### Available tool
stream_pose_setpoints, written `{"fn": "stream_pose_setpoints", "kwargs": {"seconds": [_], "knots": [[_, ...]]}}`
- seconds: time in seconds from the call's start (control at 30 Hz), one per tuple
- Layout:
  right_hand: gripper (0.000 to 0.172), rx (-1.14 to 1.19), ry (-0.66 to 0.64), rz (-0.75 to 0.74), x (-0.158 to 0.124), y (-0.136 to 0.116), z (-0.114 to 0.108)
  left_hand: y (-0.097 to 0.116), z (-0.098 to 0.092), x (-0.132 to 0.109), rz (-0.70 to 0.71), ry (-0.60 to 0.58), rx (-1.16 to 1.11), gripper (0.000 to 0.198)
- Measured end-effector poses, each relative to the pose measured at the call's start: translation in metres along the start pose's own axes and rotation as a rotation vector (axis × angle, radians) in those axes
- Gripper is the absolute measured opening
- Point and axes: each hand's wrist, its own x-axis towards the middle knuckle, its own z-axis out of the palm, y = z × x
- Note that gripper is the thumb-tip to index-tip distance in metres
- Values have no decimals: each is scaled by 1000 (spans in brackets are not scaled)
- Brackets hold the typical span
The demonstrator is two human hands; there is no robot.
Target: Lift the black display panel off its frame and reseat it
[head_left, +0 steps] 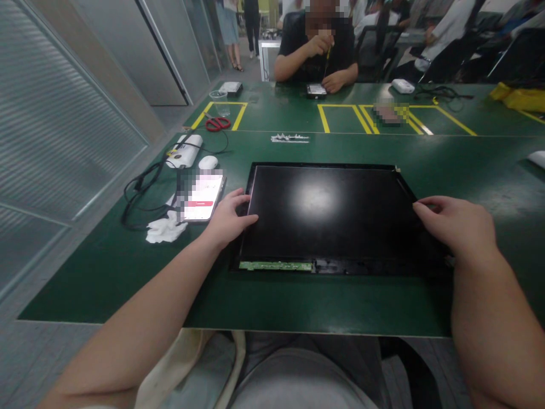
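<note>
Black display panel flat on the green table, a hand at either side edge.
Left hand at the left edge, thumb and forefinger spread, thumb over the border; right hand at the right edge, thumb and forefinger tips close together, though whether they pinch the rim I cannot tell; green tabletop runs between panel and near table edge, and wider to the right; a ribbed glass partition stands beyond the table's left side; just left lie a lit phone, crumpled tissue and black cables; farther off, red-handled scissors and a seated person.
</note>
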Motion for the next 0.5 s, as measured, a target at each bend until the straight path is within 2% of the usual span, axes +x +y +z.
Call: {"fn": "stream_pose_setpoints", "kwargs": {"seconds": [0.17,0.5], "knots": [[53,-2,19,-7,0,0,1,1,0,0,13,-2,24,54],[57,-5,-56,40,-2,-4,-4,-2,1,1,29,-7,77,56]]}}
